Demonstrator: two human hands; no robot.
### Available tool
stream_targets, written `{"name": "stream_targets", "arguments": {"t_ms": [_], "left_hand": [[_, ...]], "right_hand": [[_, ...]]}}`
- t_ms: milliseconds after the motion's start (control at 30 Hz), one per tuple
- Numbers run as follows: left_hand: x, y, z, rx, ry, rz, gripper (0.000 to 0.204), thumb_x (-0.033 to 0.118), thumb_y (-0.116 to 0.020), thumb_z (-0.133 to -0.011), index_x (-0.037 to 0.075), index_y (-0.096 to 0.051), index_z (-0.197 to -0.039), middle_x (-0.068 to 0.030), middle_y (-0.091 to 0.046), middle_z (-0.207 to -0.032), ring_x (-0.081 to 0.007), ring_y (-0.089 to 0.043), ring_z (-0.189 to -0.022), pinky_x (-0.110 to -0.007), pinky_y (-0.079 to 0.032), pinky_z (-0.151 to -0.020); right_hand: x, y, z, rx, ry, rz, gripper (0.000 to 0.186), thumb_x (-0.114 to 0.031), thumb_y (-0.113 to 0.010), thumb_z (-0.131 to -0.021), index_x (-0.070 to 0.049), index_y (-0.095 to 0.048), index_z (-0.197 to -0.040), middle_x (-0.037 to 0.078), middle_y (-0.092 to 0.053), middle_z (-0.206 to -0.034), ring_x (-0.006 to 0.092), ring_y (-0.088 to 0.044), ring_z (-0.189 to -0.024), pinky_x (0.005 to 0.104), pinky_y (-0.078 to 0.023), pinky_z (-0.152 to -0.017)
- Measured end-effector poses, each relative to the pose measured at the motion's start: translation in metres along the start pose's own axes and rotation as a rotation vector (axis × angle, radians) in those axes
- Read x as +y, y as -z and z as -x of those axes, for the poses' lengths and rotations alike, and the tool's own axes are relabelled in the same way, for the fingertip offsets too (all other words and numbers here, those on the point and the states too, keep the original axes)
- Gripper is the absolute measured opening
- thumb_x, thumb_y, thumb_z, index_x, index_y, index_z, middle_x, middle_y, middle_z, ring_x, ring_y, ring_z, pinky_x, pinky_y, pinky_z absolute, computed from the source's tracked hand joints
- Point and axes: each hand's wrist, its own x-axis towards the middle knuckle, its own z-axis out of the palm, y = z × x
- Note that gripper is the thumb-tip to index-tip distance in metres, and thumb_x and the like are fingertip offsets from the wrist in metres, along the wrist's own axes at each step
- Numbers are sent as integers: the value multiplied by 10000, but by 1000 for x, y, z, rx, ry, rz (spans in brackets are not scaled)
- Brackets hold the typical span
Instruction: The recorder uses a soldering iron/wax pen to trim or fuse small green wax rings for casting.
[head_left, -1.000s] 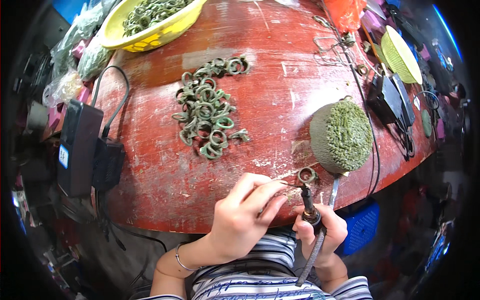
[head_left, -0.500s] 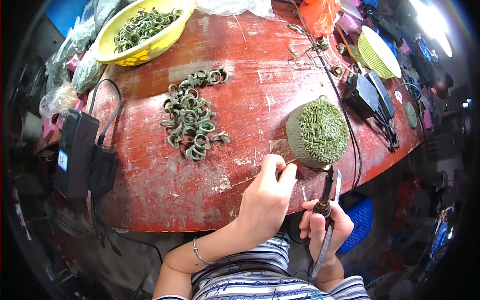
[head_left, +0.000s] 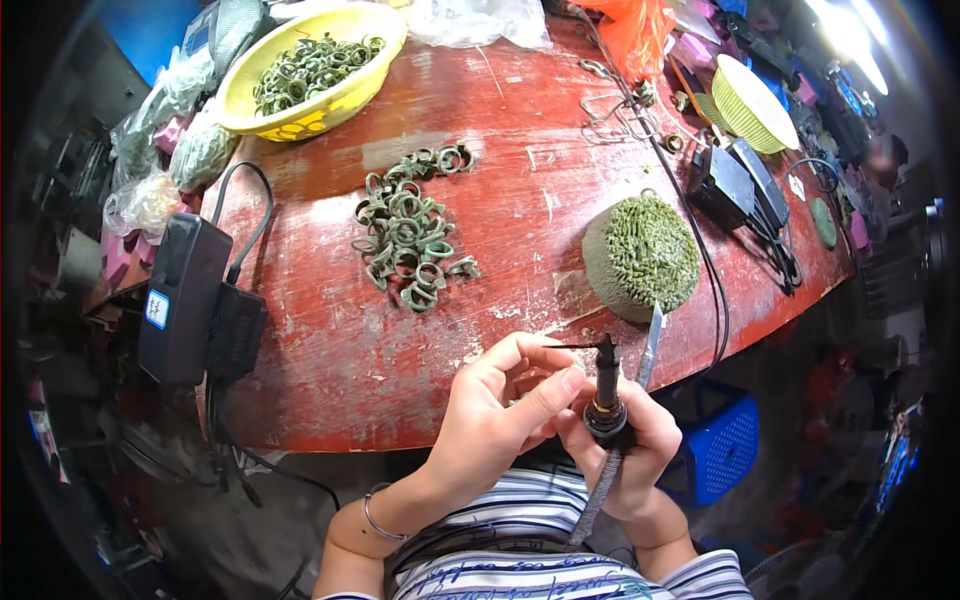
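Left hand (head_left: 500,405) is half curled; whether it pinches anything cannot be told. Right hand (head_left: 640,455) grips a black pen-shaped tool (head_left: 607,380) just right of it, long axis pointing away from the body. A thin dark strip (head_left: 574,346) lies between tip and left fingers.

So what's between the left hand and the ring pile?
The head view shows just bare, scuffed red tabletop between the left hand and ring pile.

Slim black tool (head_left: 606,388), tip foremost
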Motion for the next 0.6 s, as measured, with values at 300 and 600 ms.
{"name": "stream_targets", "arguments": {"t_ms": [300,600], "left_hand": [[13,13,24,-137,-163,-52,216,72,-556,-873,-17,-600,-1064,-41,-588,-867,-43,-534,-623,-137,-360,-445],[13,17,30,-34,-408,-243,252,28,-678,-761,-55,-620,-992,-106,-570,-905,-75,-548,-588,-154,-366,-414]], "right_hand": [[-35,-3,-5,100,-345,-405,128,-84,-578,-863,44,-575,-847,62,-569,-607,63,-489,-441,189,-356,-379],[-33,-15,-13,10,-437,-476,134,-79,-563,-870,52,-583,-854,65,-573,-609,66,-488,-439,190,-342,-372]]}}
